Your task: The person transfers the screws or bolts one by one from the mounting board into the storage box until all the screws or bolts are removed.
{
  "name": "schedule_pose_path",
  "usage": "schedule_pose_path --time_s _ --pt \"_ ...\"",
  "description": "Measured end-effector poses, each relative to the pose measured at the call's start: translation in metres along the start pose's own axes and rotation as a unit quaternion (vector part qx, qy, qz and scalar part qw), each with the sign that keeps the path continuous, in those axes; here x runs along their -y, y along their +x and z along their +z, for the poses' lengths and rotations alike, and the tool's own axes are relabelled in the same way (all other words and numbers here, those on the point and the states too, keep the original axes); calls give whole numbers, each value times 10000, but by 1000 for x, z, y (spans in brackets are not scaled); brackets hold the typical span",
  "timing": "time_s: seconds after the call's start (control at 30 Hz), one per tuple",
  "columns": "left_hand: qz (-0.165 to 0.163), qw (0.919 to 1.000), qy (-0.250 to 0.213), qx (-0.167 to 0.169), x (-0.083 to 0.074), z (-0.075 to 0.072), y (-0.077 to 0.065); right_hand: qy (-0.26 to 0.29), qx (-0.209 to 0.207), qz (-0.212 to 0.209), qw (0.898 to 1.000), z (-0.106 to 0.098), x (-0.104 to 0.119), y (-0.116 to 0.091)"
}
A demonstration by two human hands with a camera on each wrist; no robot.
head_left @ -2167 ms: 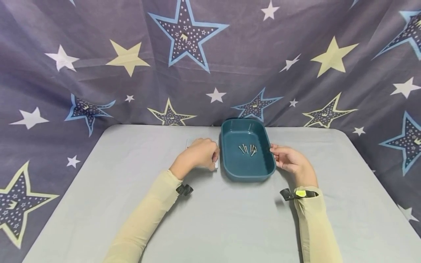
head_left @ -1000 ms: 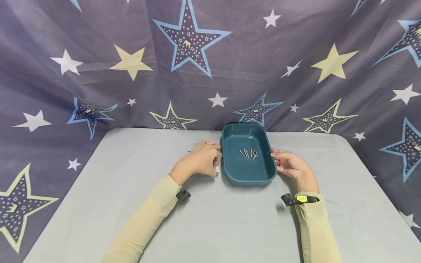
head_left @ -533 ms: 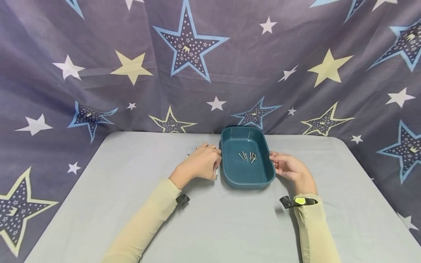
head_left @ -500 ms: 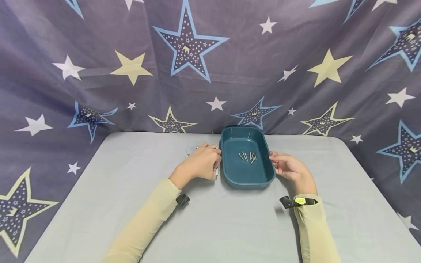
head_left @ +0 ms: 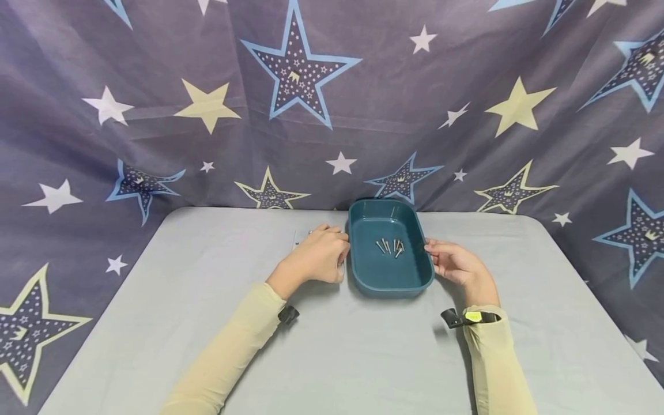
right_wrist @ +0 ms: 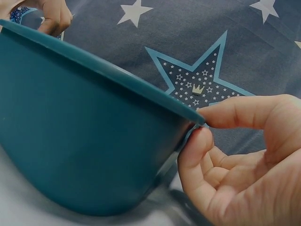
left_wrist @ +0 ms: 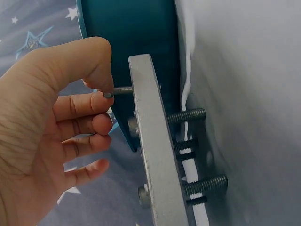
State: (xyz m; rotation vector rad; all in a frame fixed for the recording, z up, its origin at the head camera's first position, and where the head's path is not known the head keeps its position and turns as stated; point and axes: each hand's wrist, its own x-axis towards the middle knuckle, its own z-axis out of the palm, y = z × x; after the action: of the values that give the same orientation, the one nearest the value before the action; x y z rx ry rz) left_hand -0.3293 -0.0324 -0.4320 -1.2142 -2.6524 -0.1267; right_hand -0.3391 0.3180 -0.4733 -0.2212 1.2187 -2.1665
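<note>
My left hand is over a metal plate at the left of the teal bin. Thumb and forefinger pinch the head of a thin screw, whose shaft enters the plate; the other fingers are loosely bent. Thicker bolts pass through the same plate, their threaded ends sticking out the other side. From the head view, the hand hides most of the plate. My right hand pinches the right rim of the teal bin between thumb and forefinger. Several loose screws lie on the bin's floor.
The bin stands at the back of a table covered with pale grey cloth. Behind it hangs a dark curtain printed with stars. Each wrist wears a black strap with a camera mount.
The head view has tilted up a little, so everything sits lower in it. My left hand turns slightly in place over the plate. The right hand keeps its hold on the bin rim.
</note>
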Motion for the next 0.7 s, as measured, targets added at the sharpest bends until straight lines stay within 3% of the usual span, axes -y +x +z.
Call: schedule_pose_path --time_s 0.2,0.43,0.7 --pt "87 9999 116 -44 7 2 -11 -40 46 109 9999 0 -1 0" --pt "921 9924 592 -557 13 -1 -9 -29 5 -83 10000 -4 9 -4" --pt "1519 9826 1009 -364 12 2 -15 -81 -90 14 9999 -3 3 -1"
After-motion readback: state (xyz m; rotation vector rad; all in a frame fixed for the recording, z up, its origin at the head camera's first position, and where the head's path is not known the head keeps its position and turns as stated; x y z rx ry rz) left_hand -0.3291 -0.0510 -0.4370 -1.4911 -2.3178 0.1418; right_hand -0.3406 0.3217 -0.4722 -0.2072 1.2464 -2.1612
